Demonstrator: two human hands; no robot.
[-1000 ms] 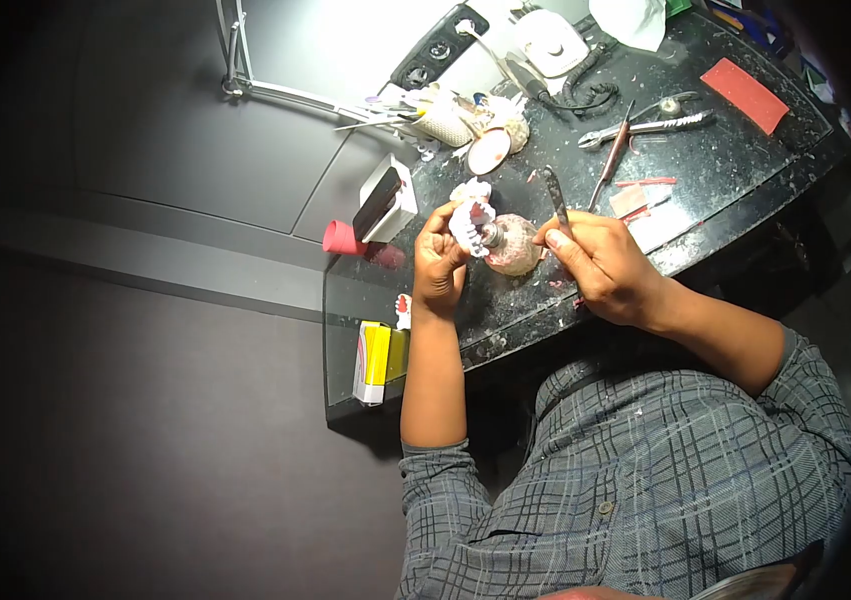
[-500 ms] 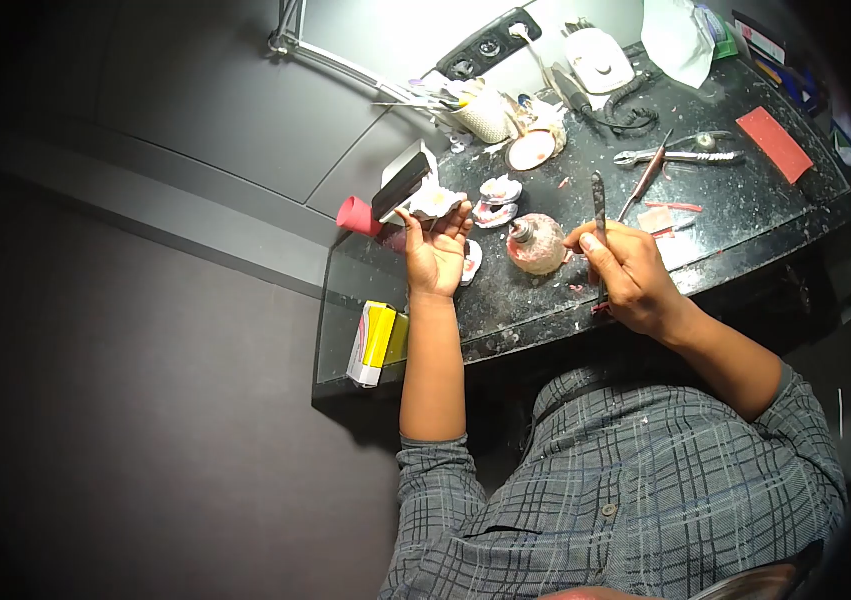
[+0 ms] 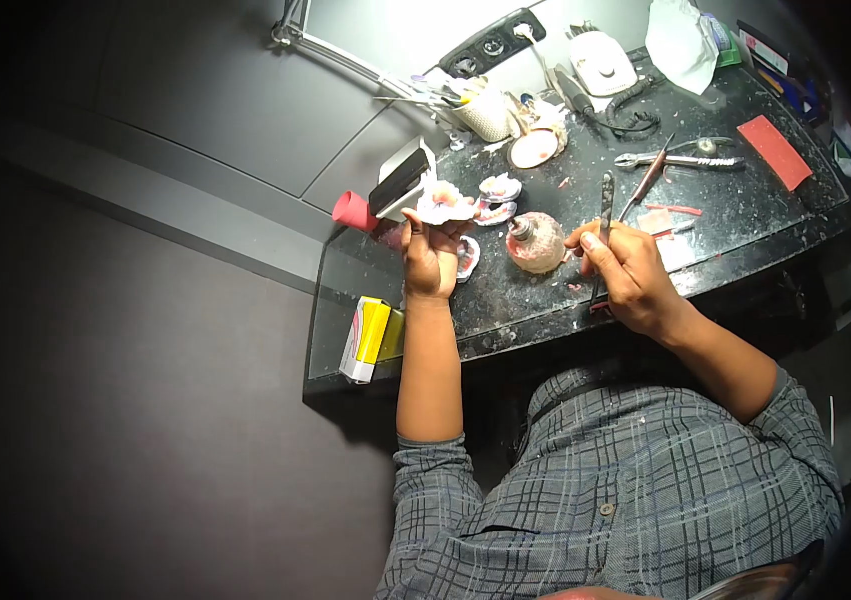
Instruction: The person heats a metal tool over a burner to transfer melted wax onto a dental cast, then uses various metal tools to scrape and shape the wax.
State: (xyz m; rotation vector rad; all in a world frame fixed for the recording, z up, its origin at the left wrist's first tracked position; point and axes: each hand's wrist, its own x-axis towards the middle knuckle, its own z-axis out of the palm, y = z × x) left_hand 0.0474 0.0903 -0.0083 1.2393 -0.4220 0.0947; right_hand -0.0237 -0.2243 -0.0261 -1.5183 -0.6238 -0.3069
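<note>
My left hand [image 3: 432,262] holds a white dental cast [image 3: 444,203] with a pinkish area, palm up, fingers around its underside. In my right hand [image 3: 627,272] is a thin dark spatula [image 3: 606,205], pinched between thumb and fingers and pointing up. Between the hands stands a round glass burner [image 3: 536,245] with a metal neck. Behind my left hand sit a pair of stacked casts [image 3: 496,200], and another cast [image 3: 466,258] lies beside my palm, partly hidden by it.
A yellow and white box [image 3: 369,340] and a red cup [image 3: 353,211] stand at the left. Farther back are a tool holder [image 3: 485,114] and a round tin [image 3: 534,148]. Metal tools [image 3: 687,159] and a red wax sheet [image 3: 774,152] lie at the right.
My left hand has tilted the cast, so more of its pinkish side shows. The spatula in my right hand has tilted slightly; that hand has hardly moved.
</note>
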